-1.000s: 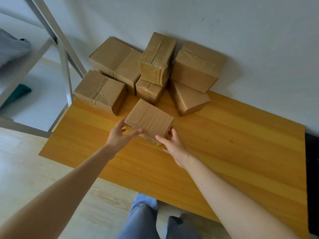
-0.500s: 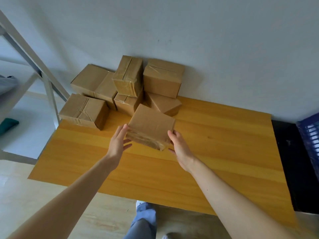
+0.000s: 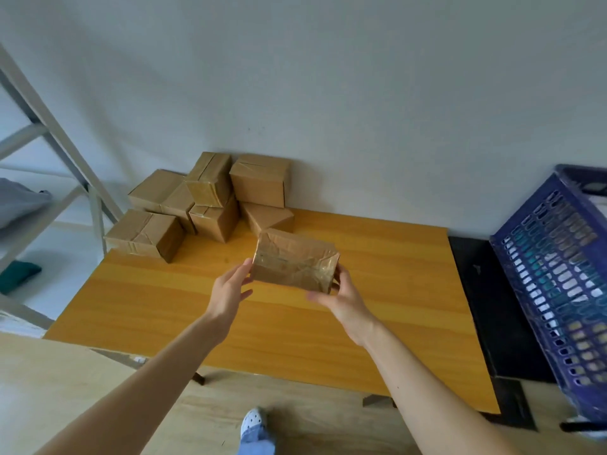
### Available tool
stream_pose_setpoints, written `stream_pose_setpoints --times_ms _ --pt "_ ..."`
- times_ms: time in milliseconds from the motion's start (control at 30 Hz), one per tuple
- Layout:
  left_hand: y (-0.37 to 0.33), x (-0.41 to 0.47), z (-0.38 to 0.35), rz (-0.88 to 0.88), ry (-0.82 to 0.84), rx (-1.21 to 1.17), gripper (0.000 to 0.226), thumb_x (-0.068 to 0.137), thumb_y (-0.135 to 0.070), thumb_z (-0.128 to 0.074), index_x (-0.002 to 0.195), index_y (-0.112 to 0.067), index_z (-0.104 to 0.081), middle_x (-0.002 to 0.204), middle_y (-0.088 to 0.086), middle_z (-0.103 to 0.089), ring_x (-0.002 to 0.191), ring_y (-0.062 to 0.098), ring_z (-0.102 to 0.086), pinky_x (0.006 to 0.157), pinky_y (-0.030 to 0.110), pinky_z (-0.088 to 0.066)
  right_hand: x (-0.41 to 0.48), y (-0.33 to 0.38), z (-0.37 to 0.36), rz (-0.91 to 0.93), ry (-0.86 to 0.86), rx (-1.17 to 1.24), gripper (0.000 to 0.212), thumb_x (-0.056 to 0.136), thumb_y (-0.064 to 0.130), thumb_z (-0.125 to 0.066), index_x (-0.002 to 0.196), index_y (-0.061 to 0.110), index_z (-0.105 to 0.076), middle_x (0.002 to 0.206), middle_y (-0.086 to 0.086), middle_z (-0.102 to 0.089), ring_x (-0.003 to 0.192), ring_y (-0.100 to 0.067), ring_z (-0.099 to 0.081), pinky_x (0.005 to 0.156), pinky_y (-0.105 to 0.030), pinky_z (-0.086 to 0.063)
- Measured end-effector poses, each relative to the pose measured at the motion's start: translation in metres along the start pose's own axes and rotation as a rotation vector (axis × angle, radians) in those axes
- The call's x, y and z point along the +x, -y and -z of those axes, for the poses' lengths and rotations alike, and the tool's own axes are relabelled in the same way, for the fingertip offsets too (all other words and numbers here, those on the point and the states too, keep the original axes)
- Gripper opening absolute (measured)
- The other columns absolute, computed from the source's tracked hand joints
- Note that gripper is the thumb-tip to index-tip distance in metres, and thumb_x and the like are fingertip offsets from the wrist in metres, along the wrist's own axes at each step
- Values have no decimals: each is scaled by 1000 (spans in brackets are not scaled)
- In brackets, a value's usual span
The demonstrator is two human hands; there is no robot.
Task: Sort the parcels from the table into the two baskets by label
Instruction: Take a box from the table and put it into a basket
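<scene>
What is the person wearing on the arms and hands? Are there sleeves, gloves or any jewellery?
Both arms are bare as far as the picture shows: no sleeve appears on the left forearm or the right forearm. The left hand and the right hand wear no gloves, and no watch, ring or bracelet is visible.

The held parcel (image 3: 295, 266) is showing brown cardboard under glossy, wrinkled tape. The worktop (image 3: 410, 274) is looking like smooth, satin wood grain. The blue basket (image 3: 558, 290) is showing perforated plastic.
</scene>
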State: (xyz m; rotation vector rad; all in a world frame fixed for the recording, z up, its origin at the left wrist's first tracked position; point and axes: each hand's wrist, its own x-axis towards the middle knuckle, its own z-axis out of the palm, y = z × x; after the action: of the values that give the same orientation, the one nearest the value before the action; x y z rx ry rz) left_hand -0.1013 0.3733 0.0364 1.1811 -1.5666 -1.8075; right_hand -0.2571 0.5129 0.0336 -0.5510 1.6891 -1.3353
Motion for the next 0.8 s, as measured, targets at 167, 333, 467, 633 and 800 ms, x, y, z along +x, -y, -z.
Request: stream_pose_setpoints --times_ms 167,333,467,633,800 --pt "-18 -37 -27 -67 -13 37 47 100 -43 -43 138 -17 -52 138 -1 -52 127 16 -45 108 36 -36 -30 0 20 116 -78 -108 77 82 2 -73 144 22 -31 129 4 -50 110 -7 -50 84 -13 -44" --pt "-49 -63 -54 -156 49 73 19 102 -38 -41 103 -45 -59 104 -26 -57 99 -6 -49 96 33 -34 -49 5 35 176 -165 31 38 90 17 -68 123 22 -49 109 10 -60 95 2 -57 65 -6 -46" --pt "-63 -69 -62 -196 112 93 19 101 -40 -43 111 -44 -59 105 -21 -62 100 -5 -50 92 36 -33 -61 12 41 181 -216 84 33 91 30 -66 120 20 -55 113 5 -64 100 -10 -61 68 -14 -47" --pt "-71 -71 -66 -244 188 105 40 97 -32 -56 134 -41 -47 113 -22 -57 103 0 -52 95 35 -34 -71 23 47 239 -310 97 32 91 36 -64 117 19 -56 107 8 -65 93 0 -61 63 -7 -47" --pt "-71 -72 -60 -306 163 207 43 93 -18 -62 132 -29 -47 116 -15 -57 110 4 -53 82 20 -40 -71 32 47 260 -326 87 40 88 41 -66 122 22 -54 114 2 -68 103 -14 -66 90 -40 -55"
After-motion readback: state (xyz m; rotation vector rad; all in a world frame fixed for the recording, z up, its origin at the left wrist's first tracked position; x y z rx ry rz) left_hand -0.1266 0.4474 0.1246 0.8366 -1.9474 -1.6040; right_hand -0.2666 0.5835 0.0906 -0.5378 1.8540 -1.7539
